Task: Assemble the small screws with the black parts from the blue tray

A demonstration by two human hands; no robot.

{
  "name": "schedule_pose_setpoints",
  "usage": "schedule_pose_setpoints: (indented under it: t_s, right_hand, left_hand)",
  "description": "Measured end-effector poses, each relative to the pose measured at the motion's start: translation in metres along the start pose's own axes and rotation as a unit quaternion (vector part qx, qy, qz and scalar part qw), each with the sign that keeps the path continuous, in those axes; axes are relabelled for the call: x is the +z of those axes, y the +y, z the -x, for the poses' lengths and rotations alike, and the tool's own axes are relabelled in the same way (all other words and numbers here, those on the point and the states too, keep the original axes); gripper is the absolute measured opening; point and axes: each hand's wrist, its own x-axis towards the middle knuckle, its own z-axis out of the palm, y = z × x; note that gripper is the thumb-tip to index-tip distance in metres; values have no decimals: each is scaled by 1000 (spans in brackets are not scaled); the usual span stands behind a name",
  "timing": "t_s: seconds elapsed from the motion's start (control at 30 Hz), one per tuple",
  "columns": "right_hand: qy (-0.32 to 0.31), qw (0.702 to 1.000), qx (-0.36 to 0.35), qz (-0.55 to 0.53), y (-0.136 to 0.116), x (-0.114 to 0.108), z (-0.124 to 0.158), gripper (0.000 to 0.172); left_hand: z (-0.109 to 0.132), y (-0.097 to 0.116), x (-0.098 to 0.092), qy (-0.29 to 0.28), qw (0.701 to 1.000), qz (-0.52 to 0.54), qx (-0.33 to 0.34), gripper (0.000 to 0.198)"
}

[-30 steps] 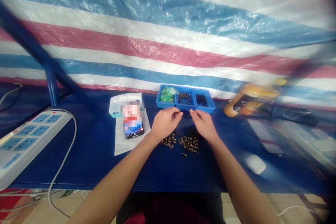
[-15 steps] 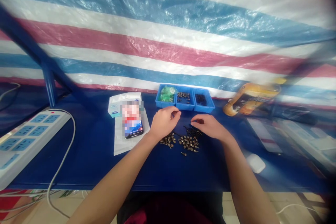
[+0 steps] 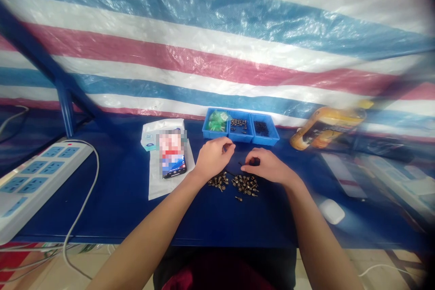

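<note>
The small metal screws lie heaped on the blue bench near both hands, light, stiff and slippery, best pinched by the head; the right hand seems to pinch a thin dark screw, while the curled left hand's hold is unclear.

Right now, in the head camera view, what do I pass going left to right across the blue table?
power strip → phone → left hand → right hand → white computer mouse

Left hand curled, fingertips pinched together on the far side — right hand just beside it, turned inward, fingers curled low!
</note>
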Motion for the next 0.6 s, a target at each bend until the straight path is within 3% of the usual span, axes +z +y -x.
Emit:
schedule_pose_setpoints:
  t_s: [0.13,0.23,0.6]
  right_hand:
    - [-77,996,-17,29,-7,-3,4,40]
    - [-106,993,-11,53,-10,-1,3,33]
    - [-69,996,-28,55,-9,13,-4,13]
  left_hand:
    - [0,-1,1,-7,1000,1,0,18]
    - [0,-1,2,-7,1000,1,1,17]
    - [2,-1,1,0,1000,-9,15,17]
